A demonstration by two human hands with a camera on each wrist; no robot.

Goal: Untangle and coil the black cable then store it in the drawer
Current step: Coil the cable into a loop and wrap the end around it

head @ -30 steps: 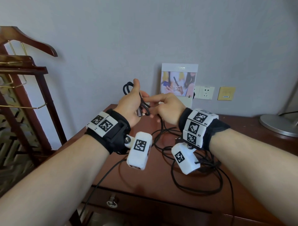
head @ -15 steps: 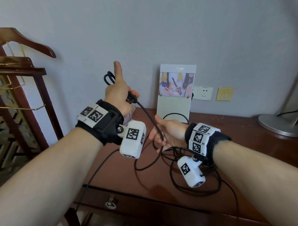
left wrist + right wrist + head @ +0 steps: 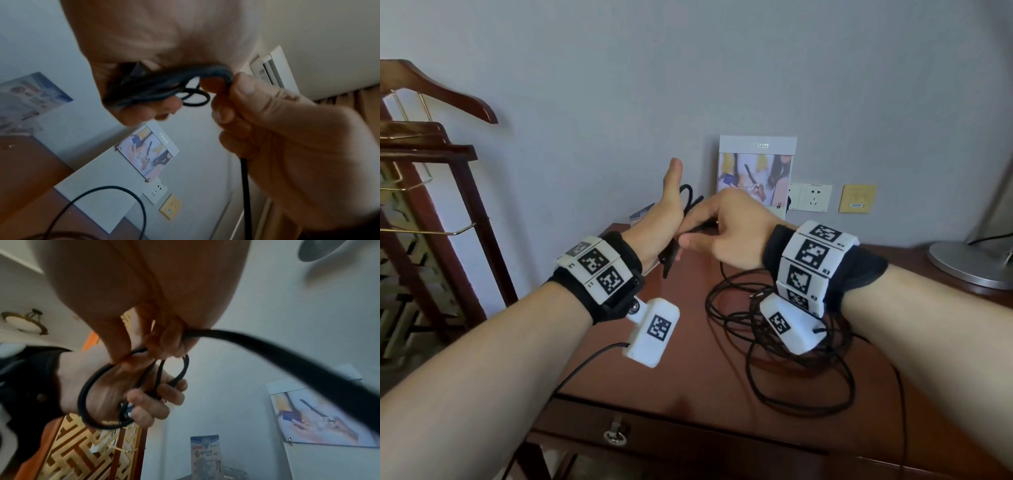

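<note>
The black cable [image 3: 774, 346] lies in a loose tangle on the brown table [image 3: 688, 383], under my right wrist. One end is gathered in small loops [image 3: 688, 197] in my left hand [image 3: 661, 222], raised above the table's back left with the thumb pointing up. In the left wrist view its fingers curl round the cable loops [image 3: 156, 86]. My right hand [image 3: 729, 229] is right beside it and pinches the cable [image 3: 267, 356] against the left palm. The strand hangs from it toward the table. The drawer [image 3: 688, 445] below the table front is closed, with a ring pull [image 3: 614, 435].
A wooden valet stand with a hanger [image 3: 431, 89] is at the left. A picture card [image 3: 756, 171] leans on the wall behind the hands, beside a wall socket [image 3: 811, 197] and a yellow plate [image 3: 857, 198]. A round lamp base [image 3: 969, 263] sits at the back right.
Half a second ago my right hand was low over the table, sliding along the cable. It has now come back up to my left hand, bringing more cable to the loops.
</note>
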